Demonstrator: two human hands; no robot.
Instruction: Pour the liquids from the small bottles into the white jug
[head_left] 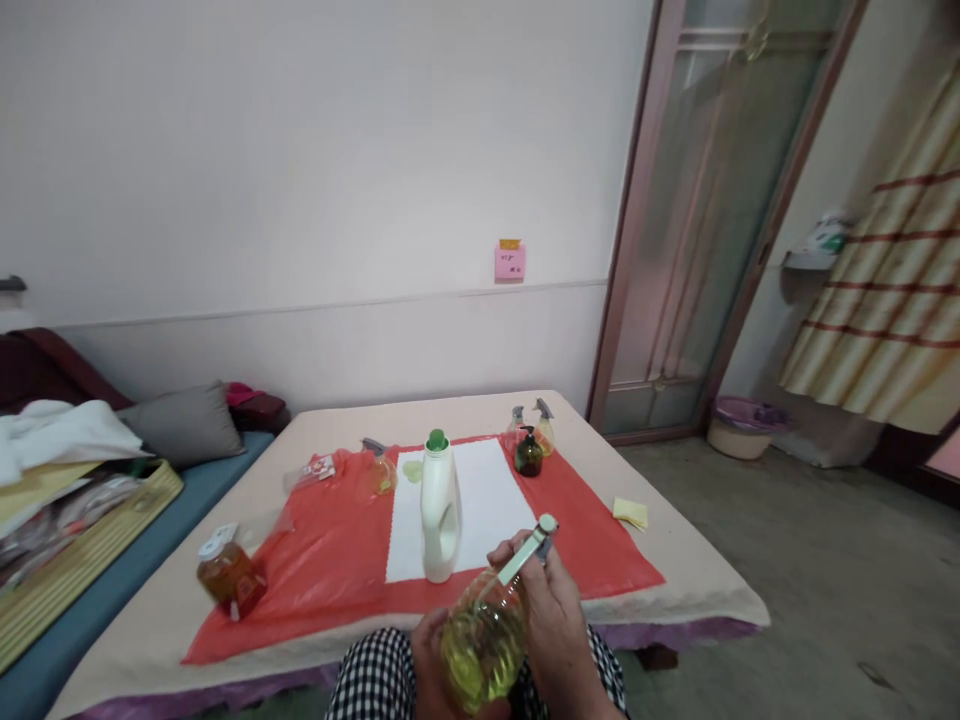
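Note:
Low in front of me is a clear, ribbed bottle (480,645) of yellow-green liquid, tilted to the right. My left hand (431,660) holds its body from the left side. My right hand (555,615) wraps around the upper end, where a pale green strip and a grey part show; whether this is a spray head I cannot tell. Beyond the bottle a white jug with a green cap (439,510) stands upright on a white sheet (491,490). Under the sheet lies red plastic (330,560).
A dark green pump bottle (528,455) and two spray bottles (545,432) stand at the back right. An amber jar (231,578) sits front left. Another clear bottle (384,472) is on the red plastic. Yellow paper (630,513) lies near the bed's right edge.

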